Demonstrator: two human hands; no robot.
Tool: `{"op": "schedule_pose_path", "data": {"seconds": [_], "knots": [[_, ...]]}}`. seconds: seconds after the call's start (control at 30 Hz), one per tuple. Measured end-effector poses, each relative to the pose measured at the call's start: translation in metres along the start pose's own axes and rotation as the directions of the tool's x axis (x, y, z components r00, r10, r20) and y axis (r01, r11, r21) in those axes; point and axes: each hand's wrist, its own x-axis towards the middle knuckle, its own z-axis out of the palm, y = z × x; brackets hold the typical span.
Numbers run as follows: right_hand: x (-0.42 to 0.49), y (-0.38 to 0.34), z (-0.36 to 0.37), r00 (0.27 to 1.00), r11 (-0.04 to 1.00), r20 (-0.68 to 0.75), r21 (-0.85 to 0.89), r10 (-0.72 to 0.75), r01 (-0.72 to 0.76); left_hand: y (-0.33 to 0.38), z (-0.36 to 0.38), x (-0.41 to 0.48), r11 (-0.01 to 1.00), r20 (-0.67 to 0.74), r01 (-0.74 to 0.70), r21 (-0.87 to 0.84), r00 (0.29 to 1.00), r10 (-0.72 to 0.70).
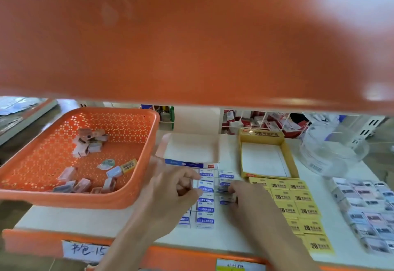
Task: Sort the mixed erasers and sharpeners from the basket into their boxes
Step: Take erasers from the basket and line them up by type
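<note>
Orange basket (132, 198) sits at left on the white shelf (85, 217). Sharpeners (89, 142) lie loose inside it, in a far cluster and a near one, with one yellow eraser (129, 165) between them. Centre: blue-and-white erasers (205, 219) laid in columns, just near of an empty white box (189, 153). Left hand (170, 192): fingers curled at the left edge of the columns; pinching or only touching, cannot tell. Right hand (245, 198): fingers bent onto the right column; grip blurred, cannot tell. Right of centre: empty yellow box (262, 137), with yellow 2B erasers (302, 211) in rows near of it. Far right: clear tub (332, 149); rows of pastel items (366, 209), too blurred to identify.
</note>
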Motion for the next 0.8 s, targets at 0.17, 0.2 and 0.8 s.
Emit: {"op": "schedule_pose_path", "data": {"seconds": [0.17, 0.2, 0.8], "knots": [[0.000, -0.009, -0.002, 1.000, 0.999, -0.018, -0.030, 0.023, -0.024, -0.002, 0.001, 0.001, 1.000, 0.014, 0.008, -0.009, 1.000, -0.008], [0.000, -0.009, -0.002, 0.999, 0.999, -0.023, -0.027, 0.031, -0.032, -0.002, 0.001, 0.001, 1.000, 0.023, 0.010, -0.017, 1.000, -0.010], [-0.012, 0.005, -0.025, 0.983, 0.980, -0.068, 0.088, -0.173, 0.178, 0.005, 0.024, 0.008, 0.999, 0.070, -0.039, -0.028, 0.997, 0.041]]}}
